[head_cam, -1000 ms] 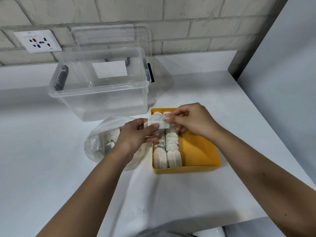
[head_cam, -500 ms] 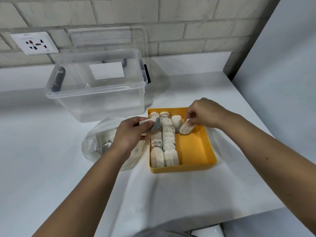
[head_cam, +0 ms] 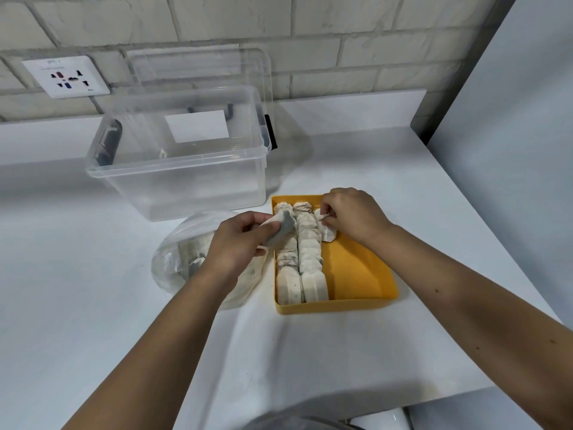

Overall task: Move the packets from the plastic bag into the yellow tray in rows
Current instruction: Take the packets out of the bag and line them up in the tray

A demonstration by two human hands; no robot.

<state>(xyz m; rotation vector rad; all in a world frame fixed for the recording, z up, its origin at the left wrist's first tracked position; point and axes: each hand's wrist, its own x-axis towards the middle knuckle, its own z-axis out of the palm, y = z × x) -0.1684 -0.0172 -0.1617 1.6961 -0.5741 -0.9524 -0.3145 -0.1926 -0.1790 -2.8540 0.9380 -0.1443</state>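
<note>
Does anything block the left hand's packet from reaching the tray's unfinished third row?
Only the right hand, pinching a second packet at that row's far end. Nearer, the tray floor is bare; the packet in the left hand must cross two filled rows.

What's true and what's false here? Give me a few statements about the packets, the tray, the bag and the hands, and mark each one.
1. The left hand holds a loose packet near the yellow tray's left side. True.
2. The yellow tray is full of packets. False: two rows fill its left side, a third is barely started, and the right part is bare.
3. The right hand pinches a third-row packet at the tray's far end. True.
4. The plastic bag lies right of the tray. False: it lies to the left.
5. The clear box has its lid on. False: it is open, and the lid stands behind it.
</note>
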